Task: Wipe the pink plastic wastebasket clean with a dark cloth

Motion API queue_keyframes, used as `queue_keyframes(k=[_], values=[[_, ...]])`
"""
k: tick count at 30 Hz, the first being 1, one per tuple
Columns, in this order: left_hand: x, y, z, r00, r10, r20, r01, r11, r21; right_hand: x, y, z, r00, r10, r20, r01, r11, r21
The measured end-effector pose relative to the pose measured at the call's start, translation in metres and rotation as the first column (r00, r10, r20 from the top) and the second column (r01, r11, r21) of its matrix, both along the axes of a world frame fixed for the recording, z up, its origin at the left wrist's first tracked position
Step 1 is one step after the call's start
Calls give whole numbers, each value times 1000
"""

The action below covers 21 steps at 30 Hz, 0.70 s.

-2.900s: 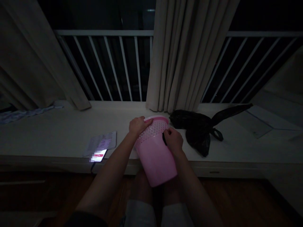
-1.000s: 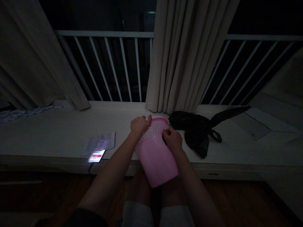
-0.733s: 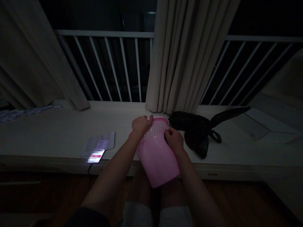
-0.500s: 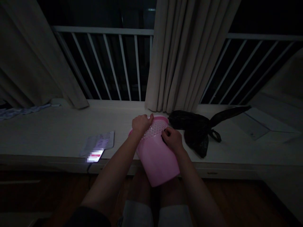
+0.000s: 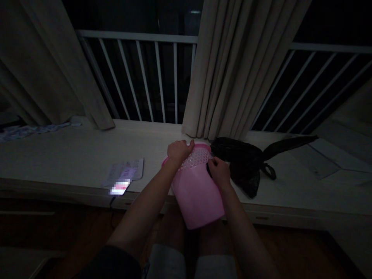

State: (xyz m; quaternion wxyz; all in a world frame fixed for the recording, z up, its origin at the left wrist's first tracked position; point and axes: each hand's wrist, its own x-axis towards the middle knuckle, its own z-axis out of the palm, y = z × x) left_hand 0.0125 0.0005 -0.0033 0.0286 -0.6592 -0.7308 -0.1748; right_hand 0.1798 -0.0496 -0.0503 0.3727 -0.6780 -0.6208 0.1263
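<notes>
A pink plastic wastebasket (image 5: 199, 197) with a honeycomb band below its rim leans tilted over the sill's front edge, its base toward my legs. My left hand (image 5: 179, 150) is closed over its rim at the left. My right hand (image 5: 218, 170) is closed at the wastebasket's right side. A small dark piece (image 5: 208, 169) shows by its fingertips; its kind is too dark to make out. Just right of my right hand lies a black plastic bag (image 5: 247, 166), knotted, with its loose ends spread. The wastebasket's inside is hidden from view.
On the pale sill (image 5: 87, 155) to the left are papers (image 5: 126, 168) and a lit phone (image 5: 120, 187) with a cable. White railings (image 5: 161, 81) and curtains (image 5: 223, 69) stand behind. A pale box-like shape (image 5: 328, 155) is at the right. The room is dim.
The view has shifted slightly, so everything sits a little further right. Both hands stay on the wastebasket; my right hand has moved up its side a little.
</notes>
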Motion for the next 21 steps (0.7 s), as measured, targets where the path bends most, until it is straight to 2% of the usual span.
queue_keyframes(k=[6, 10, 21], values=[[-4, -2, 1, 1000, 10, 9, -10, 1000, -10, -5, -7, 6, 984, 160, 72, -165, 984, 63], [-9, -3, 0, 1000, 4, 16, -4, 1000, -5, -13, -11, 9, 966, 204, 156, -219, 972, 82], [-5, -3, 2, 1000, 6, 10, -6, 1000, -28, -10, -5, 8, 993, 52, 109, -48, 998, -36]])
